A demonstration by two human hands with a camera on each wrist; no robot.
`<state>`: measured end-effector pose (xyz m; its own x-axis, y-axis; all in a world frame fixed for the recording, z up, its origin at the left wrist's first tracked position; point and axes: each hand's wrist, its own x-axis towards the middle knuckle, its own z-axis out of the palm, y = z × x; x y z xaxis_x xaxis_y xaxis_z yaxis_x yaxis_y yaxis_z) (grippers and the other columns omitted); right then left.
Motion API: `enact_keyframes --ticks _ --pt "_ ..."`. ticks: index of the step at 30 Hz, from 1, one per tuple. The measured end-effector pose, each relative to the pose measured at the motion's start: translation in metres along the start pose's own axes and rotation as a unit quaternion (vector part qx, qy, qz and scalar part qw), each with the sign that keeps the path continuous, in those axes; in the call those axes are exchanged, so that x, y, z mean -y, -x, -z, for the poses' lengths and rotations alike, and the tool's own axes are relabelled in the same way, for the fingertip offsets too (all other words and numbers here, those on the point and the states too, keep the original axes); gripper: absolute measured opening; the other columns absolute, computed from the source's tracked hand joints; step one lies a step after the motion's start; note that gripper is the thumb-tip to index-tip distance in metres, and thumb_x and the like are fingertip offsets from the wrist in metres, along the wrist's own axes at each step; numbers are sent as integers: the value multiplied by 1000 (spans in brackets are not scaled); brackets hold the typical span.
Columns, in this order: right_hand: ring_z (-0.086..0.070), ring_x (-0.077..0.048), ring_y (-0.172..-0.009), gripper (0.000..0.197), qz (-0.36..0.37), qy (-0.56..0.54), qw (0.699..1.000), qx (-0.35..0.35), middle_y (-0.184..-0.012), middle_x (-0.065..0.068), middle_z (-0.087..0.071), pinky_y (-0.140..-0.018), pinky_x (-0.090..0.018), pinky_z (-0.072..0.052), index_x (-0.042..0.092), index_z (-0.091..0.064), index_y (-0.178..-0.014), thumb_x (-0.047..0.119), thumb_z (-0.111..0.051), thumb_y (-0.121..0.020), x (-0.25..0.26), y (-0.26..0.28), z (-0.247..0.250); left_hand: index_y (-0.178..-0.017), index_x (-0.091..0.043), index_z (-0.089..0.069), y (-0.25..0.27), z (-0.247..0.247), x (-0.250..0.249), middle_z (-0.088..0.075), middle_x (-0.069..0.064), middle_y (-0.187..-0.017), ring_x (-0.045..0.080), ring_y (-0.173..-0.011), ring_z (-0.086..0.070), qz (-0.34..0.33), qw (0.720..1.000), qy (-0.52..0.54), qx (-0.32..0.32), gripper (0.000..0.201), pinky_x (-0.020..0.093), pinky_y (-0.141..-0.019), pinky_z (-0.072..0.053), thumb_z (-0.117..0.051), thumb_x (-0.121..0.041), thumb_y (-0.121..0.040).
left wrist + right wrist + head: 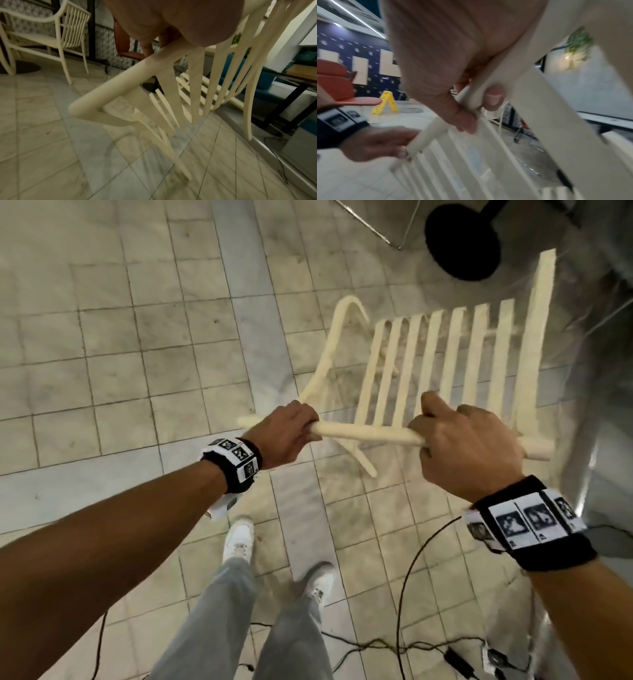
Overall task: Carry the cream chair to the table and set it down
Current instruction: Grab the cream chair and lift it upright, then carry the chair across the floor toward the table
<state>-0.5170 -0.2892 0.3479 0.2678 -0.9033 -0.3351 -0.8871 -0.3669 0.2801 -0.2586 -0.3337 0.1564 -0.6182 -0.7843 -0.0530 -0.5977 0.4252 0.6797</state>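
Observation:
A cream slatted chair (428,364) hangs off the tiled floor, held by its top back rail (363,434). My left hand (284,436) grips the rail near its left end, fingers curled under it. My right hand (469,446) grips the same rail further right, thumb over the top. In the left wrist view the cream chair (120,83) tilts, its legs clear of the floor, under my left hand (171,20). The right wrist view shows my right hand (453,67) wrapped round the cream chair (547,108), with my left hand (382,143) lower left. A dark table base (462,241) stands ahead.
A second cream chair (51,33) and a red-brown chair (126,40) stand to the left. A dark-framed table (295,79) is at the right. Black cables (404,611) trail on the floor near my white shoes (239,539). A yellow floor sign (385,102) stands far off.

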Motion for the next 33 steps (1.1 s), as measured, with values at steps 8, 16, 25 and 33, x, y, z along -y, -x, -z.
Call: enact_keyframes --ticks 8,16,25,33 --pt "-57 -25 -60 30 -89 -101 990 -49 -98 3 -51 -57 -28 -33 23 -68 -108 27 -68 -78 -81 113 -37 -104 -13 -64 -23 13 -119 -67 2 -97 25 -88 -56 -100 986 -116 -60 36 40 -80 -44 -53 -46 -94" --pt "-51 -22 -63 28 -231 -163 946 -157 -93 3 -56 -71 -37 -35 22 -73 -100 9 -71 -76 -96 191 -126 -100 -23 -68 -38 -23 -196 -68 -8 -94 16 -91 -56 -121 985 -124 -23 42 35 -81 -45 -53 -61 -89" --pt "-47 -19 -73 32 -311 -264 897 -170 -98 4 -52 -78 -35 -27 21 -74 -101 1 -69 -78 -112 249 -220 -101 -27 -71 -59 -89 -257 -70 -10 -96 16 -96 -59 -126 977 -175 -5 48 35 -87 -44 -52 -67 -84" --pt "-50 -28 -93 20 -346 -255 896 -116 -98 -4 -56 -83 -41 -25 20 -75 -95 24 -67 -78 -115 226 -217 -95 -31 -75 -58 -71 -247 -74 -13 -89 13 -85 -61 -58 991 -119 -28 44 38 -82 -50 -66 -69 -75"
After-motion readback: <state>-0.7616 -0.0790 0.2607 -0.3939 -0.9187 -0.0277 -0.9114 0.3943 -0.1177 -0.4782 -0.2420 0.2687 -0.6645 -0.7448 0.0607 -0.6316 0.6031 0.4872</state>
